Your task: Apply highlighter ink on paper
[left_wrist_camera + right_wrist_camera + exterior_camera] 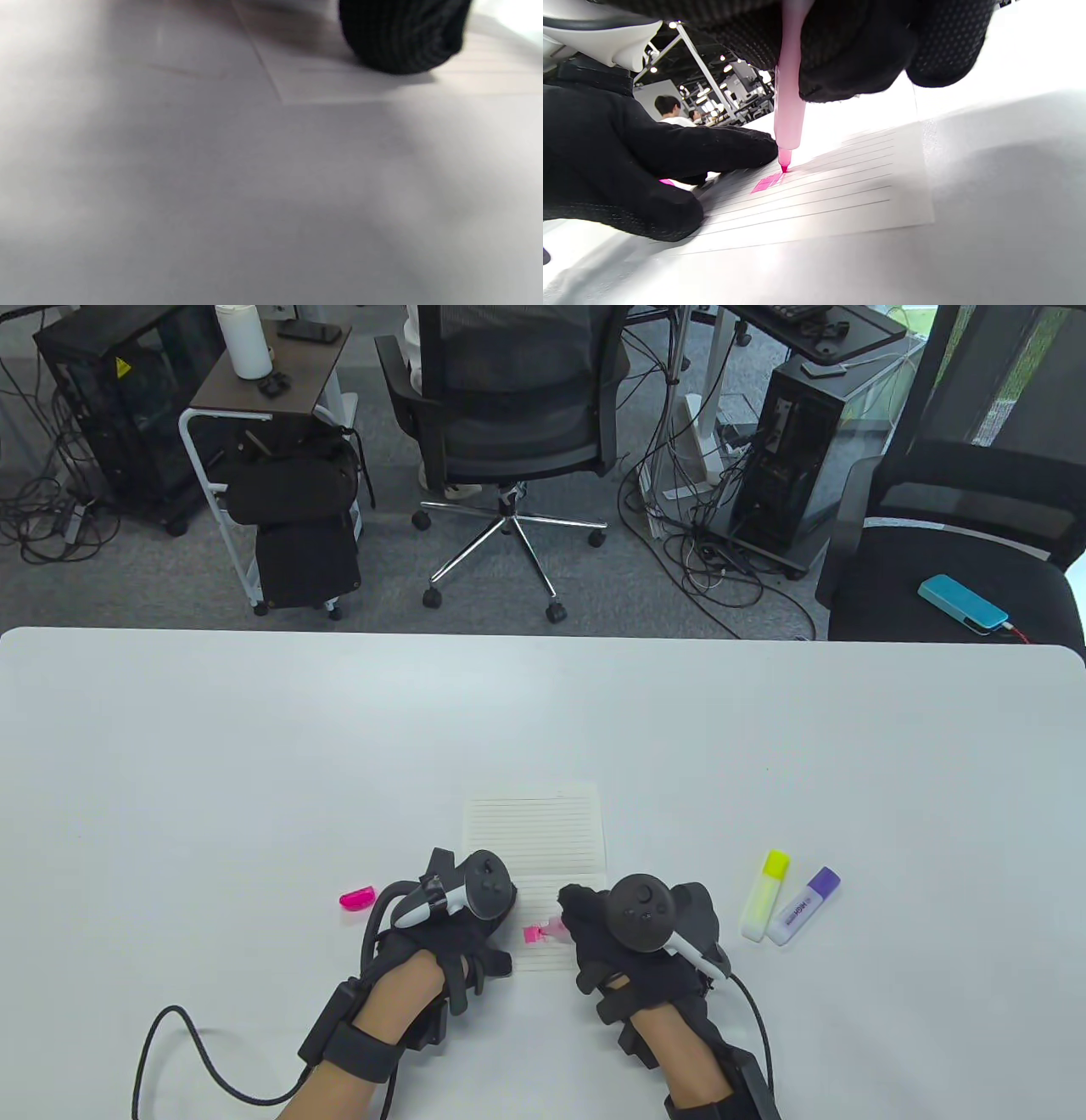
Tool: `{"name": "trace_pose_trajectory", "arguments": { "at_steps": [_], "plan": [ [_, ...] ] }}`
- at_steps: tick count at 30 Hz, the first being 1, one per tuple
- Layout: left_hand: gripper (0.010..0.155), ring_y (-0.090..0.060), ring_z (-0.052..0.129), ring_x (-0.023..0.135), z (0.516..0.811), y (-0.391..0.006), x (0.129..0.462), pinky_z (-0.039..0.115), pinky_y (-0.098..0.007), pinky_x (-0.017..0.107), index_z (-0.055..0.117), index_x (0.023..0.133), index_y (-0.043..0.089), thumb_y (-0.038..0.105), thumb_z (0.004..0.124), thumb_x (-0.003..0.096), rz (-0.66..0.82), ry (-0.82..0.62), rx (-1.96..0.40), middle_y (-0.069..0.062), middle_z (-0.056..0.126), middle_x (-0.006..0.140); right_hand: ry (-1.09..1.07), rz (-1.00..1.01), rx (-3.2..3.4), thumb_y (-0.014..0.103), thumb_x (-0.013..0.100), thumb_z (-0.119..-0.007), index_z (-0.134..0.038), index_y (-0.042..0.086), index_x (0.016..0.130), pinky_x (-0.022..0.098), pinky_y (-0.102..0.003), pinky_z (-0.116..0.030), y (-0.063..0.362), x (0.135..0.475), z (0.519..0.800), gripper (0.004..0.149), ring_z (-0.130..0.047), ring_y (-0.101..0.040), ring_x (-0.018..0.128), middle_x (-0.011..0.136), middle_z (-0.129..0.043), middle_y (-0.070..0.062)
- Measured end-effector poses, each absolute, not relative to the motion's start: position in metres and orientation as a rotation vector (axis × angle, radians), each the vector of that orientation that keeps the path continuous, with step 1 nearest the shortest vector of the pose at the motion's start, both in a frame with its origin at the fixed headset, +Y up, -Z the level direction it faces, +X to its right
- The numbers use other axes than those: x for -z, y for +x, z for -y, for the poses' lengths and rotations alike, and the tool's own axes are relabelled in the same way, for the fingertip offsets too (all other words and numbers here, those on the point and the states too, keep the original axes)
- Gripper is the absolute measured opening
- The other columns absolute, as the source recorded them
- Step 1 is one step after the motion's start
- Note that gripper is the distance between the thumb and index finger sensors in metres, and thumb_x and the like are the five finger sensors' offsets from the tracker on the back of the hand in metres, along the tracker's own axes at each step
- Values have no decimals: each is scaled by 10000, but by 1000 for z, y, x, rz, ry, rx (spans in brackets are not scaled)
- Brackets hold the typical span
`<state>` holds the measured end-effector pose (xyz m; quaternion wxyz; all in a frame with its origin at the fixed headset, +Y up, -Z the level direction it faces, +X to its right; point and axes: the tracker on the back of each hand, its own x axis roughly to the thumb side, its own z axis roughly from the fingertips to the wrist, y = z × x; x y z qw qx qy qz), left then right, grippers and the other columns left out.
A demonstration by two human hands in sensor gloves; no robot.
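- Right hand grips the pink highlighter, tip touching lined paper beside a pink mark.
- Left hand presses straight fingers on the paper's left edge.
- Pink cap lies left of it.

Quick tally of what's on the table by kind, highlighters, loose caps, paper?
Highlighters: 3 (pink highlighter in right hand, yellow highlighter, purple highlighter)
Loose caps: 1 (pink cap)
Paper sheets: 1 (lined paper)
Total: 5

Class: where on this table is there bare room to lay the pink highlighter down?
Bare table beyond the lined paper and left of the pink cap. Crowded: around both hands, and right by the yellow highlighter and purple highlighter.
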<state>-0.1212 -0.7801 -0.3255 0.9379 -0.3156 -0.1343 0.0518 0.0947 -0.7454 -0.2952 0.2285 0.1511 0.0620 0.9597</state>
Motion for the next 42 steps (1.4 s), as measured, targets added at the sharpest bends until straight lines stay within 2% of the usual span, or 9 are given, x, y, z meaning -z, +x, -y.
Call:
{"name": "trace_pose_trajectory", "arguments": {
  "at_steps": [4,8,13,19,23,27,30,34,42],
  "plan": [
    [842,-327,219,1041,780,-121,326,325,-592,750,277,1059,377,546,782,407,274,-646,-106,36,100,1128,419,-267,-2626,318,641,-751,-765,166,1000,567,-576,-755,97,293,742,391,-928,-289,389,730,-914,-170],
    [843,-327,221,1041,780,-121,326,326,-593,749,277,1059,379,545,783,406,275,-646,-105,35,100,1129,414,-182,-2645,323,646,-741,-750,178,1011,574,-572,-751,95,294,744,393,-927,-287,407,750,-904,-167],
    [843,-327,219,1041,780,-121,326,326,-593,749,277,1059,379,546,784,406,274,-647,-106,36,100,1129,418,-266,-2619,315,643,-749,-763,165,1001,567,-577,-754,97,294,742,389,-927,-292,393,734,-911,-172],
    [843,-327,219,1041,780,-121,326,324,-593,749,278,1059,377,544,784,407,274,-646,-106,36,100,1128,441,-209,-2613,321,647,-740,-746,177,1015,576,-575,-747,91,293,746,395,-925,-291,414,757,-897,-169],
    [844,-327,219,1041,780,-121,326,323,-593,749,276,1059,379,546,783,406,274,-646,-107,37,99,1128,440,-267,-2617,318,643,-749,-761,165,1002,570,-577,-751,93,292,743,390,-927,-294,399,739,-907,-172],
    [843,-327,219,1041,780,-121,326,324,-592,750,276,1059,378,546,783,407,274,-646,-106,37,99,1128,427,-171,-2643,325,647,-739,-748,180,1011,575,-573,-750,93,294,746,392,-927,-288,413,755,-900,-165],
    [844,-327,219,1040,780,-121,326,323,-593,749,275,1059,379,546,782,406,274,-646,-107,37,99,1128,431,-265,-2610,317,645,-748,-761,165,1001,570,-578,-750,94,292,744,388,-927,-294,400,740,-907,-172],
    [844,-327,220,1041,780,-121,326,324,-594,749,276,1059,379,544,784,405,274,-646,-106,36,99,1128,422,-161,-2643,325,650,-736,-743,178,1016,579,-574,-746,92,293,747,394,-926,-290,419,761,-895,-170],
    [842,-327,219,1040,780,-121,326,324,-594,749,277,1058,378,545,783,406,274,-647,-106,37,100,1128,426,-178,-2628,325,652,-734,-736,181,1021,580,-574,-745,89,293,748,396,-927,-289,426,769,-892,-168]
  ]
}}
